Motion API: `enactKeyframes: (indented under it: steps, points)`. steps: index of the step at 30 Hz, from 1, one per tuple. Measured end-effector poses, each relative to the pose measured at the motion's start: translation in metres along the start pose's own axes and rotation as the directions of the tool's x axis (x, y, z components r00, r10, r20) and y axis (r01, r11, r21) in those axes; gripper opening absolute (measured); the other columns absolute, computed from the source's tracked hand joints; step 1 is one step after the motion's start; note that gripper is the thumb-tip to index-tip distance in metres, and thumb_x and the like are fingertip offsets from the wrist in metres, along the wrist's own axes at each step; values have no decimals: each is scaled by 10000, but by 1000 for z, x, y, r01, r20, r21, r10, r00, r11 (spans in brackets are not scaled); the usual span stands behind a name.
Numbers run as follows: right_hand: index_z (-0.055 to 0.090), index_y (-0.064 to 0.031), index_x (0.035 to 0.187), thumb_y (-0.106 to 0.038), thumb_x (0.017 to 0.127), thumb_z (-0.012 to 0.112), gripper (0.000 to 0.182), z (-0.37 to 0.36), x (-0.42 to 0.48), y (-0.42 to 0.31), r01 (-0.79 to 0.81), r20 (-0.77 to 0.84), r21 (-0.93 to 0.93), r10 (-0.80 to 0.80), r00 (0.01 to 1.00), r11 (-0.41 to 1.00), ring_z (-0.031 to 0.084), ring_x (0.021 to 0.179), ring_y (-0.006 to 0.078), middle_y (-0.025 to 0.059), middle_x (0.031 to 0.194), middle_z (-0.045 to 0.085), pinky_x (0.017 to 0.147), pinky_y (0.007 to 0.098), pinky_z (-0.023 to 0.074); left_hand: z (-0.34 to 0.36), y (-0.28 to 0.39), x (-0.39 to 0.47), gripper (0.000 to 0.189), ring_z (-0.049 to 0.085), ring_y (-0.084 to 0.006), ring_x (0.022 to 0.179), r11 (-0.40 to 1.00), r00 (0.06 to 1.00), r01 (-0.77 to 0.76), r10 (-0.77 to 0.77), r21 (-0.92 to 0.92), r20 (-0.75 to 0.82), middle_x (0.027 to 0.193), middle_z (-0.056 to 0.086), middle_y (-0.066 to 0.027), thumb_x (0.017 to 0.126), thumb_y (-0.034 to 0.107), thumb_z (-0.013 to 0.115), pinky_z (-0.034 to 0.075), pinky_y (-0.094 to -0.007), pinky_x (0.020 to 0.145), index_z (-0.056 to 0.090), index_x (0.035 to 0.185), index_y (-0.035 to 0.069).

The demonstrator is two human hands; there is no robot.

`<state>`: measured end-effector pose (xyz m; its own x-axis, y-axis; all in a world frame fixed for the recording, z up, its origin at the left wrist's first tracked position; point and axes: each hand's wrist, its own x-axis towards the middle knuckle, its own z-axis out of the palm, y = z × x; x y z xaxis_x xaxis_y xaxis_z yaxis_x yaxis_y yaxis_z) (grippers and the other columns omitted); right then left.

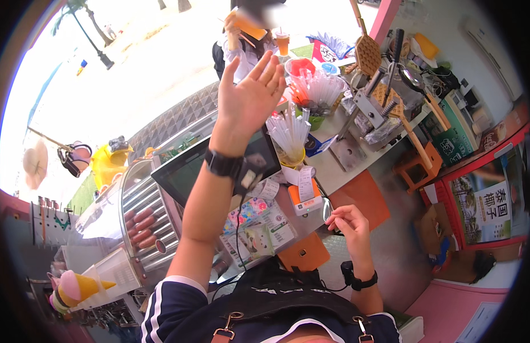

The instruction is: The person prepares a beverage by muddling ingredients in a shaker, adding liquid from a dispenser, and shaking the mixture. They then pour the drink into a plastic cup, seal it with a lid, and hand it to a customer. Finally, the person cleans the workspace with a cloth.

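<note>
My left hand (252, 98) is raised over the counter screen (188, 171), palm showing, fingers extended, holding nothing. Beyond it a person (245, 53) stands outside the counter with an orange item in one hand, near a cup of orange drink (282, 43). My right hand (350, 221) is low on the right with curled fingers, by a pair of thin-rimmed glasses (326, 210); whether it grips them is unclear. Next to it sits an orange and white receipt printer (307, 201) with printed paper hanging out. Each wrist wears a black strapped device.
Wrapped straws (289, 130) stand in a yellow container. Waffle irons (368, 53) and a metal press (370, 105) occupy the counter at right. A sausage roller grill (149, 227) is at left. Orange stools (419, 167) stand on the floor. A black cable (238, 231) hangs before my apron.
</note>
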<state>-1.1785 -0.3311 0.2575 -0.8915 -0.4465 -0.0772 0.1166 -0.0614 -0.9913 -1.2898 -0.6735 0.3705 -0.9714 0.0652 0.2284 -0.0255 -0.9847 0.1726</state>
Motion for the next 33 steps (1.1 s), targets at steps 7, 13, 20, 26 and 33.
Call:
enactKeyframes:
  steps: [7,13,20,26,33]
  points:
    - [608,27,1071,-1,962,559,122,-25,-18,-51,263,54,85,-268,962,961,635,820,139,124,897,692,778,280,510,97,-151,-119,896,173,-319,1535,990,989,-39,19,132,149,1665,174,-138,979,593,430,153,-453,1247,91,1608,52]
    - [489,11,1287,-161,983,625,375,-53,-53,-77,378,161,341,-450,878,861,620,849,153,140,951,682,815,307,491,121,-242,-163,975,171,-413,1519,940,992,-50,7,337,128,1662,133,-200,950,660,431,151,-510,1237,18,1615,78]
    - [641,-4,1020,-172,839,821,306,-92,-113,-53,418,163,80,-426,890,905,618,722,101,51,828,672,663,244,483,102,-341,-230,918,399,-347,1427,657,989,54,-141,752,53,1567,351,-232,916,483,638,293,-472,1172,204,1585,30]
    - [658,8,974,-53,906,703,102,-121,-185,-22,274,505,-211,-135,852,938,619,603,87,40,725,674,528,230,480,117,-349,-333,662,485,-305,1357,-114,900,222,-358,968,-248,1517,465,-139,972,229,637,386,-439,1120,348,1559,127]
    - [588,-24,1210,-46,882,673,339,-193,-243,123,-56,499,-473,319,805,879,630,727,122,70,865,680,671,266,504,2,-308,-601,586,585,-359,1233,-361,833,554,238,750,-500,1350,604,-200,952,307,652,453,-419,1049,462,1485,151]
